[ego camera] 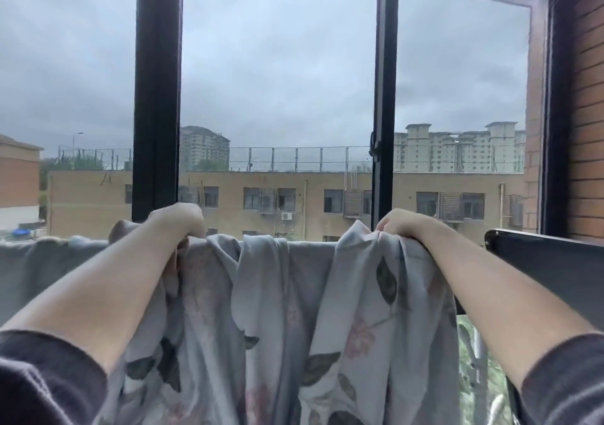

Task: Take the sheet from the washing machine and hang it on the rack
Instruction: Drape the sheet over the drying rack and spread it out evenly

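Left grip (178, 225) and right grip (403, 228) each clenched on bunched top edge of floral sheet (271, 310), dark-framed window (157, 98) behind

Pale grey sheet (261, 310) with leaf and flower print hangs in bunched folds
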The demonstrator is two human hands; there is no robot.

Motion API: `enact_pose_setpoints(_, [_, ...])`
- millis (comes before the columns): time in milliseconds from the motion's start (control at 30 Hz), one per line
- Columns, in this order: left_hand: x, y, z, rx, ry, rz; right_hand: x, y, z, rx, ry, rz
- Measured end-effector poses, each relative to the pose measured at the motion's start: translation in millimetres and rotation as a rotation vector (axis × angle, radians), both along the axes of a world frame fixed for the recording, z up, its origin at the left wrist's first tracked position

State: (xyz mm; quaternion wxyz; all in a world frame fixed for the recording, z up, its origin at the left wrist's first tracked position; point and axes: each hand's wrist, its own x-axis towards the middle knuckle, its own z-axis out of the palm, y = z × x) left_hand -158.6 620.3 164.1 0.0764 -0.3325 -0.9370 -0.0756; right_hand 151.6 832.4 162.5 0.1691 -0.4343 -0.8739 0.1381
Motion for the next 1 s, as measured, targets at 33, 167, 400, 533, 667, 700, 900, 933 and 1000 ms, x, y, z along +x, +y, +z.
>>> enact_pose_setpoints(33, [12.0, -2.4, -0.3, 0.063, 0.038, -0.034, 2.1, 0.5, 0.3, 0.005, -0.005, -0.005])
enact_pose_setpoints(167, [52.7, -0.3, 3.2, 0.308, 0.096, -0.309, 8.0, -2.2, -4.8, 0.096, 0.038, -0.044])
enact_pose_setpoints(400, [149.3, 6.0, -23.8, 0.258, 0.297, -0.795, 15.1, -48.5, -22.9, 0.220, 0.178, 0.287])
enact_pose_setpoints(533, [160.6, 16.8, -32.9, 0.362, 0.364, -0.833, 22.3, -52.3, -32.5, 0.335, 0.225, 0.312])
enact_pose_setpoints(667, [158.9, 19.7, -35.5, 0.498, 0.352, -0.806, 19.3, -52.5, -39.9, 0.428, 0.347, 0.276])
enact_pose_setpoints(700, [158.1, 19.0, -36.2, 0.534, 0.353, -0.794, 19.5, -54.5, -41.0, 0.441, 0.395, 0.267])
enact_pose_setpoints(900, [139.2, 21.4, -30.6, 0.931, 0.131, -0.471, 30.3, -59.1, -22.0, 0.346, 0.783, 0.210])
enact_pose_setpoints(933, [136.0, 21.8, -27.3, 0.988, 0.063, -0.398, 34.0, -54.9, -19.0, 0.347, 0.826, 0.186])
enact_pose_setpoints(1000, [128.8, 24.1, -20.7, 1.082, -0.083, -0.256, 43.1, -39.8, -16.2, 0.372, 0.858, 0.081])
